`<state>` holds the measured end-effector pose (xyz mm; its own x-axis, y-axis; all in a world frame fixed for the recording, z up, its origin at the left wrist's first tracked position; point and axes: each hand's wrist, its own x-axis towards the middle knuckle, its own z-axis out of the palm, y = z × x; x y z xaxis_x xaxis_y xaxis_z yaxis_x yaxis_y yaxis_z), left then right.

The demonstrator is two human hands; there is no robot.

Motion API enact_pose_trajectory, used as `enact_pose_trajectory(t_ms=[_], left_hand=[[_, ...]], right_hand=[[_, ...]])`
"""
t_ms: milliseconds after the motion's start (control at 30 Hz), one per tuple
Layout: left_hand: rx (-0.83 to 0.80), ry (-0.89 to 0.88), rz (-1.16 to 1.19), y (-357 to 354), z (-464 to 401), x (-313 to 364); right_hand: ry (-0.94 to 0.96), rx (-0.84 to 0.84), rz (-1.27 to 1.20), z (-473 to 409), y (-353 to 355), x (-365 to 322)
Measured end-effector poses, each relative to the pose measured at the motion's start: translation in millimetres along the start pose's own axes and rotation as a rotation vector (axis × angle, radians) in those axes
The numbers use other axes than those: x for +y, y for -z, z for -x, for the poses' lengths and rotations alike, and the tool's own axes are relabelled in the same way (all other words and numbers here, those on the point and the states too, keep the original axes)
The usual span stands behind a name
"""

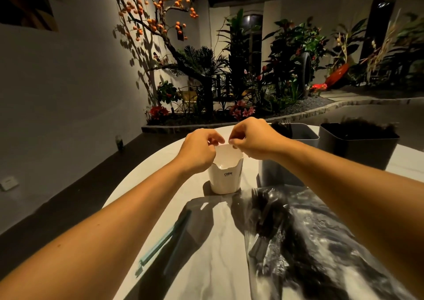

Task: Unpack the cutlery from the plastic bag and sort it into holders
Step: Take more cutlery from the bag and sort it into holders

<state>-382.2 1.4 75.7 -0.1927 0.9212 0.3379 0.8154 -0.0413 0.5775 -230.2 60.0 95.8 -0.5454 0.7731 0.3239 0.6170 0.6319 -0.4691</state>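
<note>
Pinching the white holder [226, 173] rim, left hand [197, 148] and right hand [252, 139].

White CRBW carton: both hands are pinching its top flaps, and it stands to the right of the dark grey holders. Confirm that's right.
Not quite. In the head view the white CRBW carton stands to the left of the dark grey holders, not the right. The left hand and right hand do both pinch its top flaps.

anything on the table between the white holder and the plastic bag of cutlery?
Head view: nothing. Only shadowed bare tabletop separates the white holder from the plastic bag.
</note>
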Motion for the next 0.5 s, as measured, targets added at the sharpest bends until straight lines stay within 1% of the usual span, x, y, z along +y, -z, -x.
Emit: enact_pose_trajectory(t_ms=[100, 267, 500], left_hand=[[-0.019, -0.051, 0.014, 6, 19, 20], [-0.050, -0.121, 0.039, 13, 61, 52], [-0.093, -0.166, 0.101, 12, 129, 83]], right_hand=[[-0.008, -0.033, -0.036, 25, 15, -9], [-0.064, -0.087, -0.169, 76, 36, -21], [-0.074, -0.143, -0.153, 149, 63, -40]])
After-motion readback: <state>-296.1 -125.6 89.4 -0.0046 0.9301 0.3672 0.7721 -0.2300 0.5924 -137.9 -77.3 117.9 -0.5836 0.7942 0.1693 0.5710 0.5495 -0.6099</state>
